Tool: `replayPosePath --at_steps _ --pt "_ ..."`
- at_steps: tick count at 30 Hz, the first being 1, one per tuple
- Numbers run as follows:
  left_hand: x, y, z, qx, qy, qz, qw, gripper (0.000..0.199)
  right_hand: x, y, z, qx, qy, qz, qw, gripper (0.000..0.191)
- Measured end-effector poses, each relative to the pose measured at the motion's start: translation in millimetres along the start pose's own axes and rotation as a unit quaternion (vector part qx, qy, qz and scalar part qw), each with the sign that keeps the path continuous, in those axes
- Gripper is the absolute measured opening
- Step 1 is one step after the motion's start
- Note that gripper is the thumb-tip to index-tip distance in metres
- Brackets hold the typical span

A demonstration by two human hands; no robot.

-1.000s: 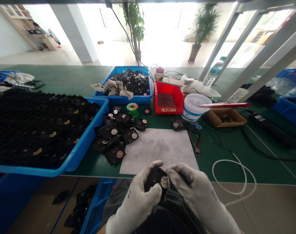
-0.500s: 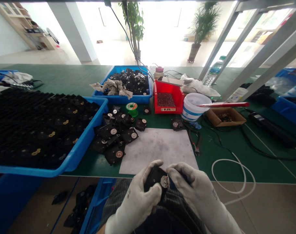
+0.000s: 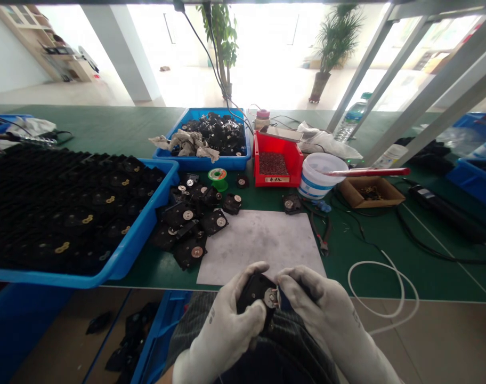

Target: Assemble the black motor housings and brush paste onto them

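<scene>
At the lower centre of the frame, the gloved left hand (image 3: 229, 317) is curled part-closed round a black part (image 3: 251, 292), thumb across its face. The part's silvery disc (image 3: 270, 298) faces up just right of that thumb. Next, the gloved right hand (image 3: 321, 301) has its fingers bent inward, tips beside the disc; whether they grip anything, I cannot tell.

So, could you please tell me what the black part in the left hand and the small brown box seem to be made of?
Black part: probably plastic, judging by its dark, fairly matte surface; its disc looks like metal, from the silvery shine. Small brown box: likely cardboard, judging by its dull tan walls.
</scene>
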State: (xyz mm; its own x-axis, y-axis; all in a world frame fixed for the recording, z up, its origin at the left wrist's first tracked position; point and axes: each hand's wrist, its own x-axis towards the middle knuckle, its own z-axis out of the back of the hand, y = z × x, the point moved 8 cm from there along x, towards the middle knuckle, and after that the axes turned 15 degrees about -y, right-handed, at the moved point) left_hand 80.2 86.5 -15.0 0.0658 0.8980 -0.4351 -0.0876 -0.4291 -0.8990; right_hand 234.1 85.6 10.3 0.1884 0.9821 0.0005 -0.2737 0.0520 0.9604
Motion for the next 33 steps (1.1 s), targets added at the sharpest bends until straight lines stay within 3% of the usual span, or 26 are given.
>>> replayPosePath --at_steps 12,18,20,25,33 --pt "0 2 0.4 -0.004 0.007 0.006 1.000 0.069 -5 -14 -7 0.039 0.030 -0.048 0.998 0.032" --pt "1 10 -0.6 -0.070 0.019 0.019 0.997 0.066 1 -10 6 0.079 -0.038 -0.080 0.993 0.035" --pt "2 12 -0.1 -0.109 0.024 0.018 0.994 0.065 1 -8 6 0.094 -0.042 -0.100 0.990 0.045" --pt "7 8 4.6 -0.105 0.022 -0.029 0.994 0.062 -4 -13 -8 0.113 -0.016 -0.153 0.982 0.059" --pt "5 -6 7.7 -0.021 -0.020 -0.099 0.995 0.053 1 -17 -9 0.024 -0.020 -0.101 0.994 0.060"
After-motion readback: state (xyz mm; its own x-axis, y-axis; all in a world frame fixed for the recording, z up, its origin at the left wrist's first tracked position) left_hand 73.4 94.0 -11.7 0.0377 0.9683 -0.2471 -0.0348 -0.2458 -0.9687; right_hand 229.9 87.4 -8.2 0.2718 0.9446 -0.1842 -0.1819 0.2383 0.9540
